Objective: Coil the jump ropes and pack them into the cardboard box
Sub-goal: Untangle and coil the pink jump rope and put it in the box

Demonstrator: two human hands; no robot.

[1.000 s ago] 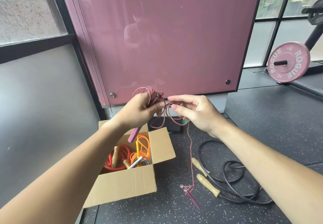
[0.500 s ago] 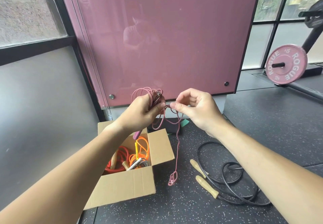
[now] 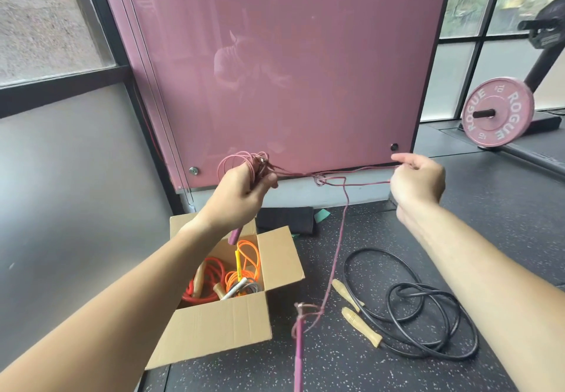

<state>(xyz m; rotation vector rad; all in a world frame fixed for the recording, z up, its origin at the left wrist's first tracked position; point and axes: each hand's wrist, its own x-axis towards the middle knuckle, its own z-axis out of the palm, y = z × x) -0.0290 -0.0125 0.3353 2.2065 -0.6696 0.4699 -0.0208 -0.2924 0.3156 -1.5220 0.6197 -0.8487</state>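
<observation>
Pink rope now stretched taut between hands, pulled apart from their earlier closeness; knot tightened mid-span, loose handle dangling again. Left hand clenched on coil, right hand pinching strand. Coil secured; ready for box.

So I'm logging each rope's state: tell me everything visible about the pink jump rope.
The pink jump rope is a thin pink cord. Part is bunched in loops in the left hand, one pink handle poking out below the fist. Two strands stretch taut to the right hand, a small tangle between them. Another strand hangs to the second handle, dangling over the floor.
</observation>
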